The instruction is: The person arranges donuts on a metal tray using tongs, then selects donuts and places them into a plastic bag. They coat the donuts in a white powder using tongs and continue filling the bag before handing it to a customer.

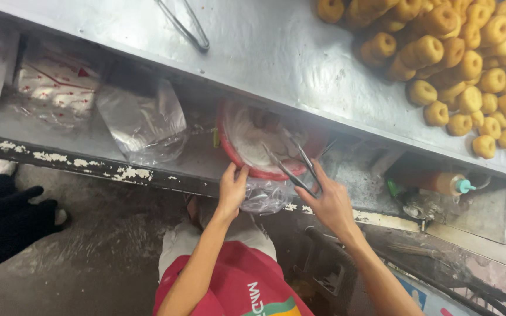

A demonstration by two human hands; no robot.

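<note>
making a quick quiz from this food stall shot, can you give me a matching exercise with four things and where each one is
Things:
1. metal tongs
2. red bowl
3. fried dough rings
4. sauce bottle

Places:
A. heaped on the steel counter, far right
B. in the right hand, tips reaching into the bowl
C. lying on its side on the lower shelf, right
D. on the lower shelf, left hand at its rim

Pairs: 1-B, 2-D, 3-A, 4-C

Red bowl (247, 167), golden-brown doughnuts (464, 64), grey steel counter (265, 47), teal-capped orange bottle (434, 182), silver tongs (291, 164)
</note>
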